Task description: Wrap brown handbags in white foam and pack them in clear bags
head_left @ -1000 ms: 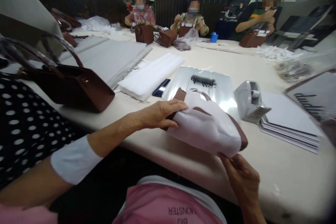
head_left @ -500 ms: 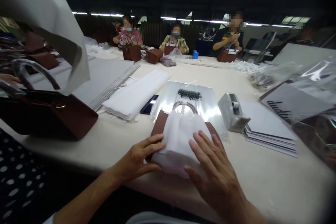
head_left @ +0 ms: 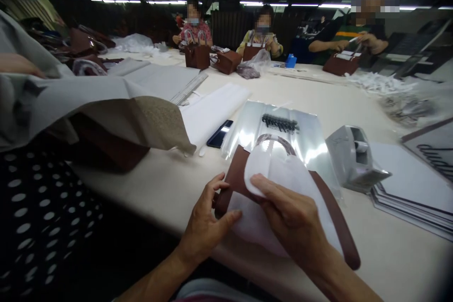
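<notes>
I have the left hand (head_left: 202, 223) clamped at nine o'clock on the brown bag (head_left: 238, 170); right hand (head_left: 296, 214) on white wrap (head_left: 296, 170), grip indeterminable. Apparently wrapping; next calls for flattening.

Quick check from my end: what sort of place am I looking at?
Probably a handbag workshop or factory: a brown handbag partly covered in white sheeting is up close, people across the big table handle similar bags, and flat grey sheets lie stacked on it.
</notes>
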`<action>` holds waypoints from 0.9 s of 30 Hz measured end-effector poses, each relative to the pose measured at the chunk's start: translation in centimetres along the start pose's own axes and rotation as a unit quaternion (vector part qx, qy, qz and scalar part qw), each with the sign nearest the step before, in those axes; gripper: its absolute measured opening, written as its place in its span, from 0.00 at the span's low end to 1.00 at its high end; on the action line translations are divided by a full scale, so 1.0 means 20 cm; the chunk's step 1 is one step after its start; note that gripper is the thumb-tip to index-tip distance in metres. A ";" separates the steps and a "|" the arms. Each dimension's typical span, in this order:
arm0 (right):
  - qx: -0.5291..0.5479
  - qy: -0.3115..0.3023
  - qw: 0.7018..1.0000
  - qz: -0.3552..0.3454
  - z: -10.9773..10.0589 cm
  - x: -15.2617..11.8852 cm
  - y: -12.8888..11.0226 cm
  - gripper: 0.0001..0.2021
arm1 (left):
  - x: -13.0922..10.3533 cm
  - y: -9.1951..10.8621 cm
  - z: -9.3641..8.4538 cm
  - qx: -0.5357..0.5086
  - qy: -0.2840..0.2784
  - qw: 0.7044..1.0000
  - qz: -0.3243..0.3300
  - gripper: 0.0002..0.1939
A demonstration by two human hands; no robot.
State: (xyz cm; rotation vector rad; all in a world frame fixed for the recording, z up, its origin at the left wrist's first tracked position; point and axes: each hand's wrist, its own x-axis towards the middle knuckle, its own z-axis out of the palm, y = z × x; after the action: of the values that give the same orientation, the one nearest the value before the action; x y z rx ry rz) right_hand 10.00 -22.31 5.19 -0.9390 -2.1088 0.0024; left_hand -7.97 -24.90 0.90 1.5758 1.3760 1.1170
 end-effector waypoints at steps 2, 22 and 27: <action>0.012 0.014 0.999 -0.027 0.00 -0.02 0.00 0.15 | 0.02 0.01 0.01 -0.028 -0.007 0.999 -0.021 0.20; -0.055 -0.176 0.971 -0.151 0.01 -0.10 -0.04 0.14 | 0.01 -0.12 0.00 0.180 0.010 0.893 0.413 0.16; -0.018 -0.020 0.995 -0.100 -0.18 -0.33 -0.13 0.10 | 0.09 -0.21 -0.07 0.198 -0.042 0.846 0.493 0.18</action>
State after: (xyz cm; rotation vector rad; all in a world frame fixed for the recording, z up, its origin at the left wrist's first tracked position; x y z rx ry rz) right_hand 13.35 -29.37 3.93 -0.7503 -2.2376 -0.1197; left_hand -10.59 -22.61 -2.36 2.7564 0.6964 1.3223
